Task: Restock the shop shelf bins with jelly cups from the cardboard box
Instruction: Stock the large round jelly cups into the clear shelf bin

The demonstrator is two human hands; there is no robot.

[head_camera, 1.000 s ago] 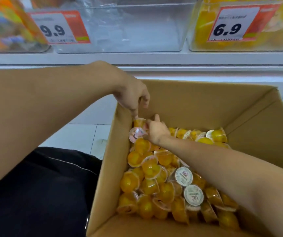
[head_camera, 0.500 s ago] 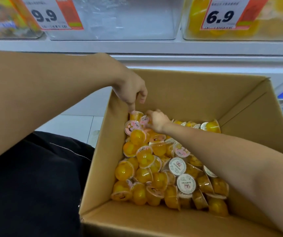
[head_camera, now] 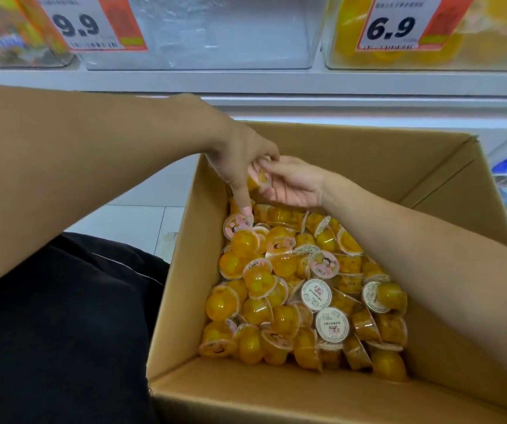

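Observation:
An open cardboard box (head_camera: 368, 154) sits below the shelf, its bottom covered with several orange jelly cups (head_camera: 276, 289). Over the box's far left corner my two hands meet around one jelly cup (head_camera: 257, 179). My left hand (head_camera: 240, 157) reaches in from the left and curls its fingers over that cup. Its index finger points down onto a pink-lidded cup (head_camera: 237, 224). My right hand (head_camera: 295, 186) is turned palm up and pinches the same cup at its fingertips.
On the white shelf (head_camera: 276, 82) stand a clear bin (head_camera: 215, 35) with a 9.9 tag (head_camera: 93, 22) and a bin of yellow cups (head_camera: 475, 35) tagged 6.9 (head_camera: 396, 26). A bin of colourful packets (head_camera: 4, 29) is far left. My dark-clothed leg (head_camera: 62, 332) lies left of the box.
My right hand has lifted out of the pile with one jelly cup and turned palm up to meet my left hand. The view has moved closer to the box.

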